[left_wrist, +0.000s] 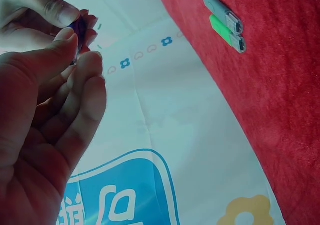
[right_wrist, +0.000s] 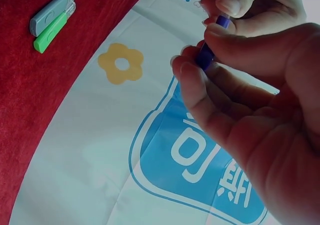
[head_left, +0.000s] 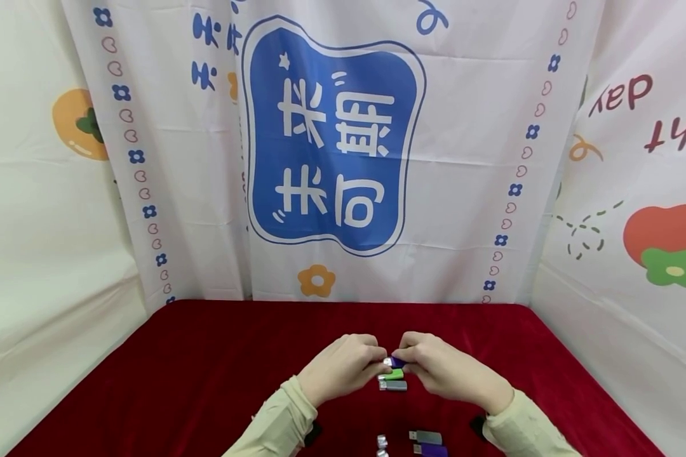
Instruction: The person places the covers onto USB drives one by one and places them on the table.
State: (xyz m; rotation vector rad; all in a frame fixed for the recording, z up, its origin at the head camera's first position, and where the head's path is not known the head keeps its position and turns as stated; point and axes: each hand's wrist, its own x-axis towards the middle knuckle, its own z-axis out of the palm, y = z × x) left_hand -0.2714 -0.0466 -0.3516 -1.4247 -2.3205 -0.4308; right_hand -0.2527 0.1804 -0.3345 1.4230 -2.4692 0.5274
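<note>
Purple USB stick (head_left: 398, 362) is pinched by both left hand (head_left: 345, 365) and right hand (head_left: 446, 371), mostly covered; whether its silver end is plug or cap is unclear. Green stick (head_left: 395, 374) and grey stick (head_left: 396, 385) lie just nearside of the hands, red cloth (head_left: 234, 355) spreading outward past both.

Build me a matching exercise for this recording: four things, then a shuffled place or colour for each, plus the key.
1. Held purple USB stick
2. Tablecloth
3. Green USB stick
4. Silver caps

A. Lying beside a grey USB stick
B. Dark red
C. Near the head view's bottom edge
D. Between left hand and right hand

Pairs: 1-D; 2-B; 3-A; 4-C
</note>
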